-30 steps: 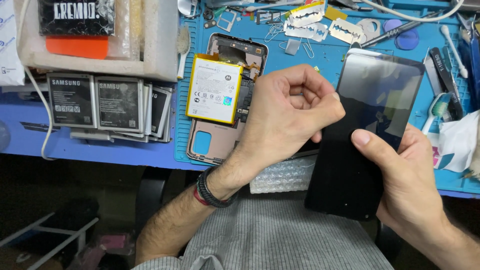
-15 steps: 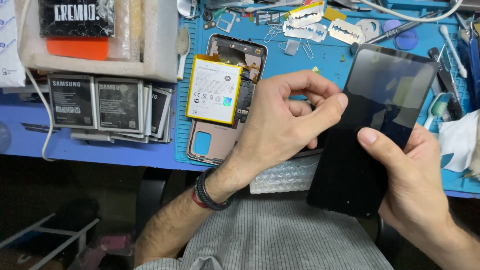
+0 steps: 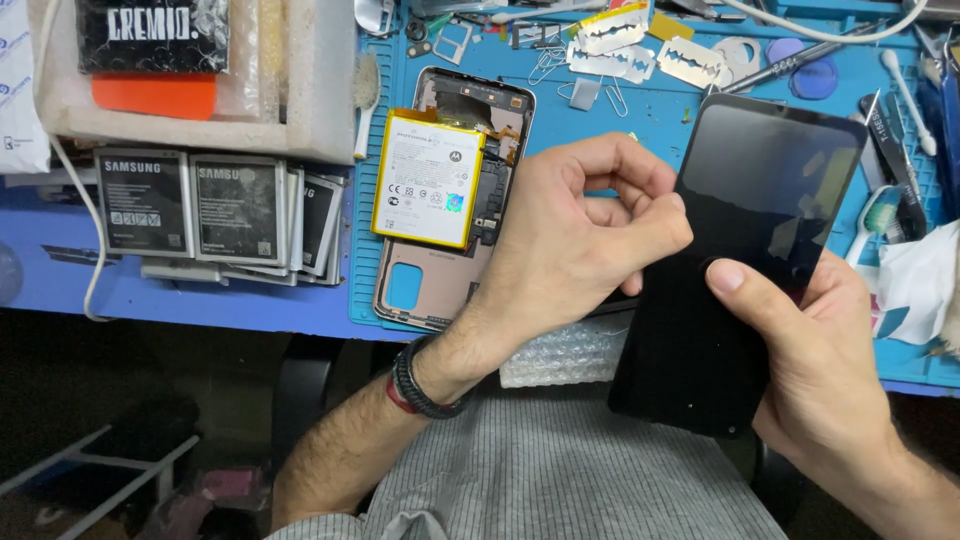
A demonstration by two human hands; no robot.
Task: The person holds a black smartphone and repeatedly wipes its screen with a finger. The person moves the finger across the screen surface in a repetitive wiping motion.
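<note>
My right hand [image 3: 820,370] gripped the black screen [image 3: 745,260] from below & behind, thumb pressed on the glass abt mid-panel, fingers hidden at the back. The screen was tilted, top edge toward 1 o'clock, bottom corner over my lap, past the mat's near edge. My left hand [image 3: 575,250] was curled at the screen's left edge, thumb & forefinger pinched together against that rim; whether sth thin sat betw them, couldn't tell. A dark bracelet [image 3: 425,380] sat on that wrist.

At 10 o'clock from the left hand lay the opened phone [image 3: 440,290] on the blue mat [image 3: 650,110], w/ a yellow-edged battery [image 3: 428,178] on top of it. Further toward 9 o'clock, a row of grey batteries [image 3: 215,215] leaned overlapped on the bench, below a white tray [image 3: 320,90]. At 12 o'clock: razor blades [image 3: 640,50]. Bubble wrap [image 3: 565,355] poked out under my left wrist, just beside the screen. At 3 o'clock of the screen, a toothbrush [image 3: 875,220] & tweezers [image 3: 895,160].
</note>
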